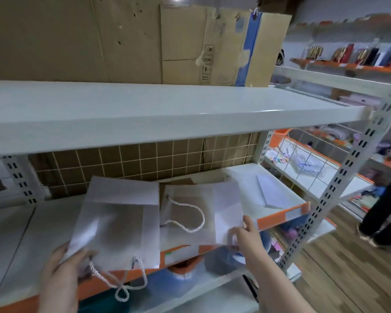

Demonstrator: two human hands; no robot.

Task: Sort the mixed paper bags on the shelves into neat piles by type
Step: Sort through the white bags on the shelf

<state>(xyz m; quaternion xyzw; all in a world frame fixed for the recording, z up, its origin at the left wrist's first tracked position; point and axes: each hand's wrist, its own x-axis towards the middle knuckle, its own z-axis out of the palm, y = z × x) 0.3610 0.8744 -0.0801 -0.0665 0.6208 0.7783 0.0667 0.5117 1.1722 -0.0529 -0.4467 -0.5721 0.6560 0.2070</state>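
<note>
While left hand [61, 265] pinches bag [113, 224], right hand [246, 236] lifts.

Single head view, looking forward and down, close over shelf [280, 216], hands low.

Counted two hands: left hand [61, 274] near left, right hand [246, 238] near right. Counted two flat silver paper bags with white rope handles: left bag [115, 224] and right bag [199, 208]. Spotted one smaller white bag [272, 192] far right on the same middle shelf [280, 216]. Counted three shelf levels in the near rack. Made out one blue-edged carton [251, 48] on the top shelf [167, 109]. Too blurred to count: goods on far racks.
</note>
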